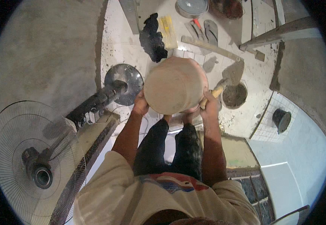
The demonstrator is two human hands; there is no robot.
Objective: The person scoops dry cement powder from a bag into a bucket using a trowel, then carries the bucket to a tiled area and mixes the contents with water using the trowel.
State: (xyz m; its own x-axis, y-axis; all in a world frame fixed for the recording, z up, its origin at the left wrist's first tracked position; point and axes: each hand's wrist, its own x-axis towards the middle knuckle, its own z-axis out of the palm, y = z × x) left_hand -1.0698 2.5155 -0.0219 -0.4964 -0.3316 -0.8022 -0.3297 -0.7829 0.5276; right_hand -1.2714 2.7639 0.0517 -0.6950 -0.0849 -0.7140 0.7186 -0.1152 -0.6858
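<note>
Between my hands is a round bucket (pixel 174 85), with a broad dusty beige face toward me and a pinkish side along its right. I cannot tell whether that face is its base or its inside. My left hand (pixel 140 103) is closed on its left edge. My right hand (pixel 210 104) presses against its right side and also grips a trowel (pixel 233 72) by the yellowish wooden handle. The grey trowel blade points away to the far right. Just right of that hand, a round container of grey mortar (pixel 234 96) sits on the floor.
A standing fan (pixel 39 165) with a round black base (pixel 123 84) is at my left. Farther off lie a torn black sheet (pixel 153 39), a yellow packet (pixel 167 30), sandals (pixel 211 32) and a long wooden strip (pixel 211 48). A dark bucket (pixel 281 120) stands right.
</note>
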